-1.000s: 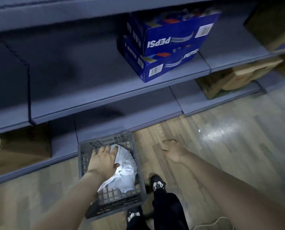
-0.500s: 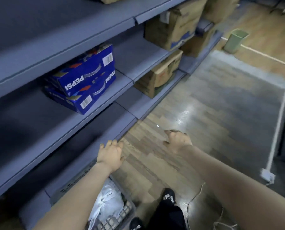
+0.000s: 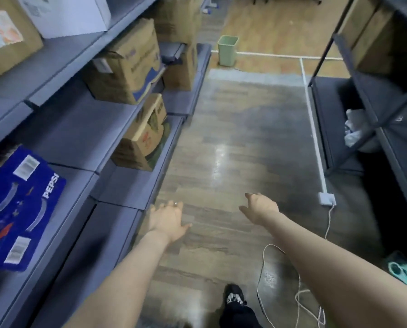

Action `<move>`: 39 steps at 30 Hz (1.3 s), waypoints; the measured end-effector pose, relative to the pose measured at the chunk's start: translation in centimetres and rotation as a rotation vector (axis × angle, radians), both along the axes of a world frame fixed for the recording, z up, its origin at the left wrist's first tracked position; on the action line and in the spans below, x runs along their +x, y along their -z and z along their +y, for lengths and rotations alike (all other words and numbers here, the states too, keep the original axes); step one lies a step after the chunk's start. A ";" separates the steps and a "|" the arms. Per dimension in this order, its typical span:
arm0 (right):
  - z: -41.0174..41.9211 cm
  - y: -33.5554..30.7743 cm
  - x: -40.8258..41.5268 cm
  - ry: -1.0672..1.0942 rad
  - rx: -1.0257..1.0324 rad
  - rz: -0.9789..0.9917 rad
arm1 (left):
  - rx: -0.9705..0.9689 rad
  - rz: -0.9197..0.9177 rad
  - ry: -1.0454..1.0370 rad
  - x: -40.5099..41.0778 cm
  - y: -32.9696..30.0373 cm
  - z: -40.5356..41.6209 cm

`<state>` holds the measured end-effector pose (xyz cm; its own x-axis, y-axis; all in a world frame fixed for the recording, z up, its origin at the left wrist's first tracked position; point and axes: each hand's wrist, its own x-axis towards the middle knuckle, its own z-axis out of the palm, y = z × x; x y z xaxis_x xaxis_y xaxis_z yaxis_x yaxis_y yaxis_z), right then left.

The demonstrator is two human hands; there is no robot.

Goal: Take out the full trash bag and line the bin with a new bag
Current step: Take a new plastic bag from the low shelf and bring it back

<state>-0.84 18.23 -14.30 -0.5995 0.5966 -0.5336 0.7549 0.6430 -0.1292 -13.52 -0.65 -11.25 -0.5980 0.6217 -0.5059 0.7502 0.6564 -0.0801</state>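
Reaching forward over the floor [image 3: 233, 143] — left hand [image 3: 167, 220] spread and empty, right hand [image 3: 260, 209] seemingly loose-curled, empty, green bin [image 3: 227, 50] far ahead

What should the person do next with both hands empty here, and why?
Probably walk down the aisle toward the green bin. Both the left hand and right hand hold nothing, and the bin stands far off on the floor past the shelves. Whether it holds a bag cannot be seen from here.
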 end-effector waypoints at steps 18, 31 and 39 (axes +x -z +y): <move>18.2 1.6 -3.4 0.381 0.002 0.072 | -0.014 0.062 0.334 -9.7 -0.4 21.7; 33.1 -0.3 -11.8 0.617 0.015 0.062 | -0.028 0.099 0.539 -23.7 -2.0 41.3; 48.9 -0.1 -10.8 0.783 -0.002 0.063 | 0.030 0.082 0.677 -23.9 -0.9 61.0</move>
<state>-11.61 67.15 -14.16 -0.0337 0.8570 -0.5142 0.9796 -0.0738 -0.1871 -37.44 60.30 -10.39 -0.1083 0.8852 -0.4524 0.9885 0.0478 -0.1432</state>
